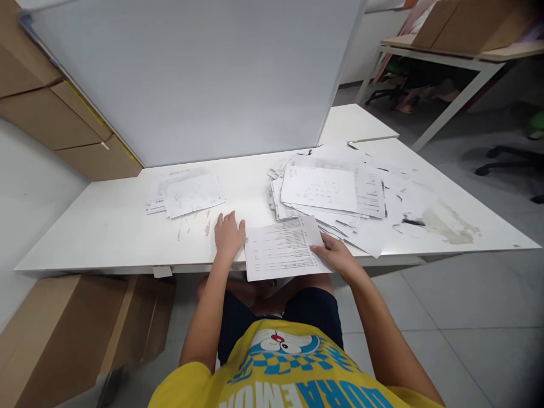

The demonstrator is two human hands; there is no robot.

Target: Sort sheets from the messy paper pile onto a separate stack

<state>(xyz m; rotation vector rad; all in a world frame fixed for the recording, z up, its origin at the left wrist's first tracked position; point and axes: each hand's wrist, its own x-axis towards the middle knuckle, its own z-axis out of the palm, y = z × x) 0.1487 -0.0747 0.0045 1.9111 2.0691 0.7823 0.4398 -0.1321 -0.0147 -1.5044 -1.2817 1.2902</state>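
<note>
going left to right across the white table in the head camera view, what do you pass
Small paper stack → left hand → printed sheet → right hand → stain. The big paper pile spans too widely to place.

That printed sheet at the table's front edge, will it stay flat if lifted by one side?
Probably not: the printed sheet is a single thin page and likely droops. It overhangs the table, so it should lift easily. The right hand already pinches its edge.
</note>
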